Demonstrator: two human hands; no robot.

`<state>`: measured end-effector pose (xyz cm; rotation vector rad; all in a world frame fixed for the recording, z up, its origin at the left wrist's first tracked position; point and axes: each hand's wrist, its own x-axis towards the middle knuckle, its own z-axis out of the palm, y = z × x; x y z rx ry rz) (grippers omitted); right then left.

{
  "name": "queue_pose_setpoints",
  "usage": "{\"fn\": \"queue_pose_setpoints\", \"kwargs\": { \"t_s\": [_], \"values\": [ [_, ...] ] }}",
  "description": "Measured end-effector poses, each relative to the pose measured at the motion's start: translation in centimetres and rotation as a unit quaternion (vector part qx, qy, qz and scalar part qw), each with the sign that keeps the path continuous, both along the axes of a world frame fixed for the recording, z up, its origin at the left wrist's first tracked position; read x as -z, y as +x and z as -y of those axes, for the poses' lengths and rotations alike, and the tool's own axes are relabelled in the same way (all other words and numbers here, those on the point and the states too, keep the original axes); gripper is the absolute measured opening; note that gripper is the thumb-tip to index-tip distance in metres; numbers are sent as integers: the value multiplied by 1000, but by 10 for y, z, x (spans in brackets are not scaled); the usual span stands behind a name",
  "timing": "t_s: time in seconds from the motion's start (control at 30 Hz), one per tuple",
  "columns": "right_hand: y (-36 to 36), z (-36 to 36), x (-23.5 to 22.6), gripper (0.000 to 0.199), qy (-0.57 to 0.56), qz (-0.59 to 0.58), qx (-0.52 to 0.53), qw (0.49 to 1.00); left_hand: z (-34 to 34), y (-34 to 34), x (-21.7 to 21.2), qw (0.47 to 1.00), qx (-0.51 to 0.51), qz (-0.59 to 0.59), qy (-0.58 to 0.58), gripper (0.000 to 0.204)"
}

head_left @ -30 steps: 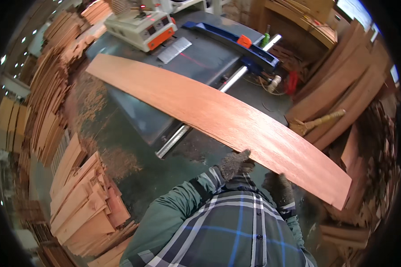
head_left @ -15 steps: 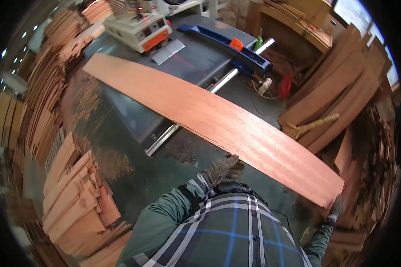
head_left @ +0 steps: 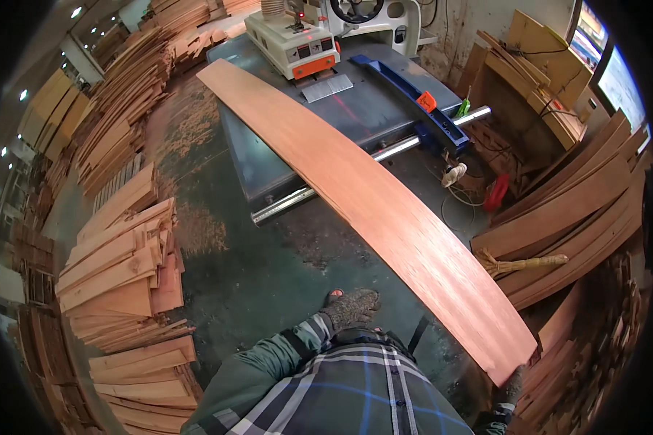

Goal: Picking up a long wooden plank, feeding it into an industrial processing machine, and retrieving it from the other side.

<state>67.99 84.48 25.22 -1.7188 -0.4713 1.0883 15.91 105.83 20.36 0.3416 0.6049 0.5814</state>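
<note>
A long reddish-brown wooden plank (head_left: 363, 192) slants across the middle, its far end over a grey machine table (head_left: 261, 170) and its near end at the lower right. My right hand (head_left: 514, 384), in a dark glove, grips that near end at its corner; part of its fingers is hidden. In front of my body is my left hand (head_left: 352, 308), in a grey knit glove, apart from the plank's edge. It holds nothing, with the fingers stretched toward the right. The table carries a white saw housing (head_left: 290, 43) with an orange front panel.
A blue fence (head_left: 413, 94) and a metal rail (head_left: 406, 148) run along the table's right side. Stacked boards stand at the left (head_left: 123, 254) and right (head_left: 566, 210). A straw brush (head_left: 530, 264) lies against the right stack. Sawdust (head_left: 189, 145) covers floor left of the table.
My left hand has come off the plank's edge. The view has shifted, so the machine appears farther right. The plank slants more steeply, with my right hand still at its near end.
</note>
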Motion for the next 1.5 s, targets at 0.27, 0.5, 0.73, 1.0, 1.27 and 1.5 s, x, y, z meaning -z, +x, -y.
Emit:
{"fn": "queue_pose_setpoints", "kwargs": {
  "t_s": [0.27, 0.5, 0.73, 1.0, 1.27, 1.5],
  "values": [
    [-176, -140, -29, 49, 8, -349, -112, 930, -13, 13, 4, 994, -98, -31, 45, 13],
    [-306, -255, -4, 45, -74, -400, -444, 798, -53, -15, -37, 892, -274, -358, -19, 35],
    [-354, -346, -39, 35, -36, -43, -748, 661, -55, -96, -68, 890, -354, -264, 115, 40],
    [-287, -518, -85, 38, 238, 64, -506, 827, -58, -86, -68, 848, -422, -304, 105, 38],
    [-264, -717, -66, 58, 139, 565, -266, 769, -44, -78, -64, 611, -320, -696, 201, 36],
    [-247, -774, -59, 61, 181, 504, -406, 741, -42, -28, -124, 384, -327, -831, 234, 32]
  ]
}}
